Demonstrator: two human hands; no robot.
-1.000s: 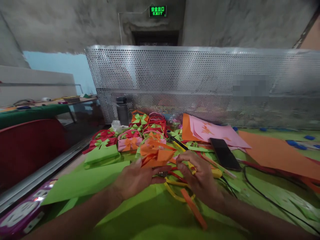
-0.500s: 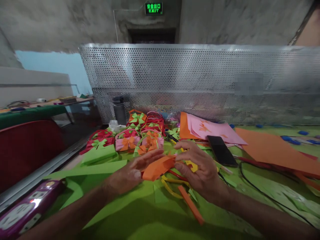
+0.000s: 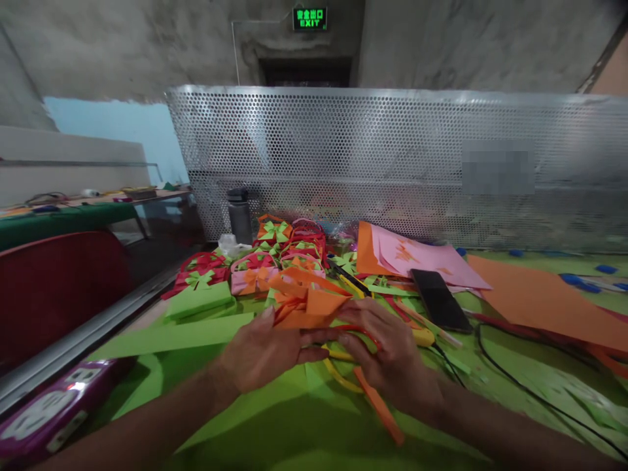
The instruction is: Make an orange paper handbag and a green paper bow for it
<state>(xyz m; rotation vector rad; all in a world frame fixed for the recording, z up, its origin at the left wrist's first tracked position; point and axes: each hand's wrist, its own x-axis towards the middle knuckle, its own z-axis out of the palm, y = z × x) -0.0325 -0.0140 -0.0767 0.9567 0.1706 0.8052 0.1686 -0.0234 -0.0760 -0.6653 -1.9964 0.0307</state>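
Observation:
Both my hands hold a folded orange paper piece (image 3: 310, 304) low over the green table cover (image 3: 294, 418). My left hand (image 3: 262, 350) grips its lower left side, thumb reaching right. My right hand (image 3: 387, 347) pinches its lower right corner, fingers curled. Under my right hand lie yellow and red paper strips (image 3: 338, 373) and an orange strip (image 3: 380, 409). Behind the piece stands a cluster of small paper baskets (image 3: 275, 258) in pink, red, orange and green.
A black phone (image 3: 439, 299) lies right of my hands, near pink and orange sheets (image 3: 417, 256). A large orange sheet (image 3: 544, 301) and black cable (image 3: 530, 386) are at right. A green sheet (image 3: 171, 335), purple power strip (image 3: 46, 412), grey bottle (image 3: 240, 216) and perforated metal screen (image 3: 392, 163) surround.
Half a second ago the orange piece was held closed between both hands; now it is spread open and lower, and my hands have dropped toward the table.

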